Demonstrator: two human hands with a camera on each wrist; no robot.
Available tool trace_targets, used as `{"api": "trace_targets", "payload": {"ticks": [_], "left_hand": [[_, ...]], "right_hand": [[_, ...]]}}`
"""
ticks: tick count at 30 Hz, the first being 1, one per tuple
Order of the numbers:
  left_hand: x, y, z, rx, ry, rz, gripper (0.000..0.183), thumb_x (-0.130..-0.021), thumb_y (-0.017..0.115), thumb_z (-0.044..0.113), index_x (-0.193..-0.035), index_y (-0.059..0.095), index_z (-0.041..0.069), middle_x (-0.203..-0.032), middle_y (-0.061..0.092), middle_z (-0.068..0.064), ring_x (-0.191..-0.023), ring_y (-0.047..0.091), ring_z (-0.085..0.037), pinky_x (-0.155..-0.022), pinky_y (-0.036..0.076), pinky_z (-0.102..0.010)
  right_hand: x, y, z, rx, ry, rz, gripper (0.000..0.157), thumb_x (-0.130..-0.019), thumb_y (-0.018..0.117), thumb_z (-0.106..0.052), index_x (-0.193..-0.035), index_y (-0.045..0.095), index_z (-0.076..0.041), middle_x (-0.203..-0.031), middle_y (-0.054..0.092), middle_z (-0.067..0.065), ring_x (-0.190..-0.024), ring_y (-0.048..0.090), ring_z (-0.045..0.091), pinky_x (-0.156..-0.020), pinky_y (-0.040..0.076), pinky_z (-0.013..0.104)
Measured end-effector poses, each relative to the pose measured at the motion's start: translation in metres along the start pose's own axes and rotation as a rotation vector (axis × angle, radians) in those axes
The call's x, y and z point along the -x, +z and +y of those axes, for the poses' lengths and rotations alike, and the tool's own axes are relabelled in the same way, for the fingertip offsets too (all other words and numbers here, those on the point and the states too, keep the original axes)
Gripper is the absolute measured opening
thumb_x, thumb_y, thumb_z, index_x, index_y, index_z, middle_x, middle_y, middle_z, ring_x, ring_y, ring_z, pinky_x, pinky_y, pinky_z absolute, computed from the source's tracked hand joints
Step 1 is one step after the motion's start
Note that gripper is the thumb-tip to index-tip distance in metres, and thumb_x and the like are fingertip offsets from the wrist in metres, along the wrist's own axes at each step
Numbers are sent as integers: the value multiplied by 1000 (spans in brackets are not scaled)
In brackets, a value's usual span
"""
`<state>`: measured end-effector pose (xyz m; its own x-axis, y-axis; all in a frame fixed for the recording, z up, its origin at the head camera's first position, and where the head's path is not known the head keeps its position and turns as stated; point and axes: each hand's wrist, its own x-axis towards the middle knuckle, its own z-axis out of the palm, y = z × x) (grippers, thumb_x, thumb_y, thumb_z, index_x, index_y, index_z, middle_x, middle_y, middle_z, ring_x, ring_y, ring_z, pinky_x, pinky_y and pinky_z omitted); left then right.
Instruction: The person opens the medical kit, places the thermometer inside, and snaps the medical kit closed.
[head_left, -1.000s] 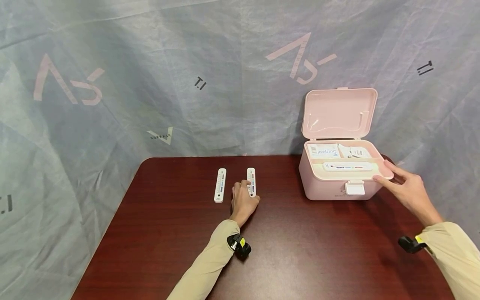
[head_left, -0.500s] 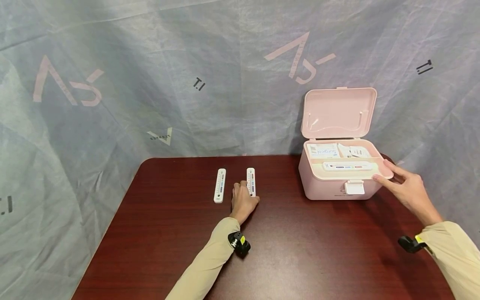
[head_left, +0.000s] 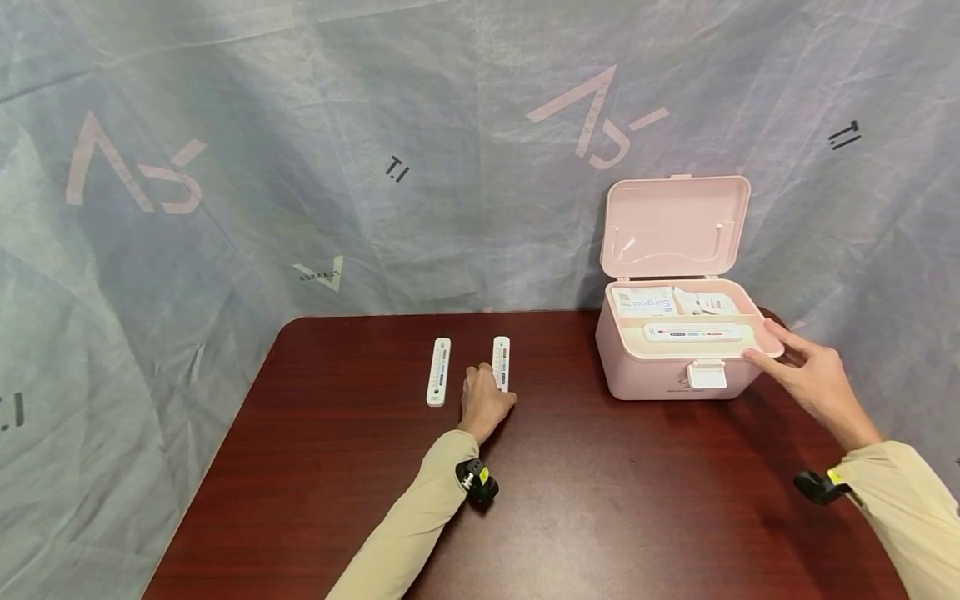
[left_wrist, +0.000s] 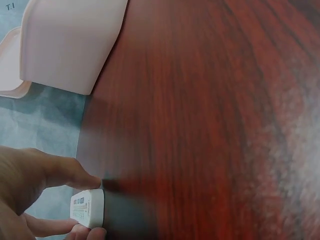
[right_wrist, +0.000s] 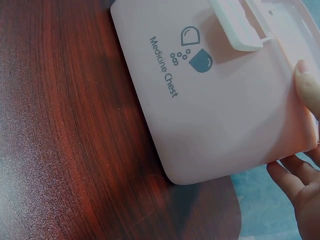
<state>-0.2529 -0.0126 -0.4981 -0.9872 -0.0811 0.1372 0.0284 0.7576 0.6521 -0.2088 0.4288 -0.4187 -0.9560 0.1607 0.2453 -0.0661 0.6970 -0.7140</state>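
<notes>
My left hand [head_left: 485, 404] is at the near end of a white wall-type thermometer [head_left: 502, 358] lying upright-wise on the table. In the left wrist view, thumb and fingertips pinch the sides of this thermometer [left_wrist: 88, 208]. To its left, parallel, lies a second white thermometer [head_left: 438, 372]. At the right, my right hand [head_left: 816, 379] grips the front right corner of an open pink medicine chest [head_left: 645, 382]. The right wrist view has the thumb over the rim of the chest [right_wrist: 215, 115] and the fingers beneath the corner outside. A third thermometer [head_left: 693, 333] lies across the chest's front tray.
The chest's lid [head_left: 675, 225] stands raised against the grey cloth backdrop [head_left: 480, 167]. Behind the tray are a packet marked Surgical [head_left: 645, 302] and another white packet [head_left: 705, 303]. A white latch [head_left: 707, 375] hangs at the front. The dark red table [head_left: 585, 508] spreads below.
The camera view shifts very slightly. Both hands keep their places, left at the thermometer and right on the chest's corner; the thermometers stay where they lay.
</notes>
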Motion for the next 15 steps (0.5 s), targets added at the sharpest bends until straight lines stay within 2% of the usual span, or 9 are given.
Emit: {"api": "trace_targets", "payload": {"ticks": [7,15], "left_hand": [[-2,-6,-1,1,-17,-14,34,-62,81,18,-81,58,2,-89,53,-16,-83,57,-32,-74,49,-42],[-7,-11,-3,12,30,-29,24,-62,79,18,-61,59,6,-63,53,-3,-60,52,-19,-57,45,-33]], "right_hand": [[0,0,-2,-5,-3,-1,69,-82,74,-30,-142,41,-15,-141,41,15,-89,46,-23,-68,38,1],[0,0,-1,2,0,-1,69,-82,74,-30,-142,42,-15,-140,41,19,-89,46,-24,-68,38,1]]}}
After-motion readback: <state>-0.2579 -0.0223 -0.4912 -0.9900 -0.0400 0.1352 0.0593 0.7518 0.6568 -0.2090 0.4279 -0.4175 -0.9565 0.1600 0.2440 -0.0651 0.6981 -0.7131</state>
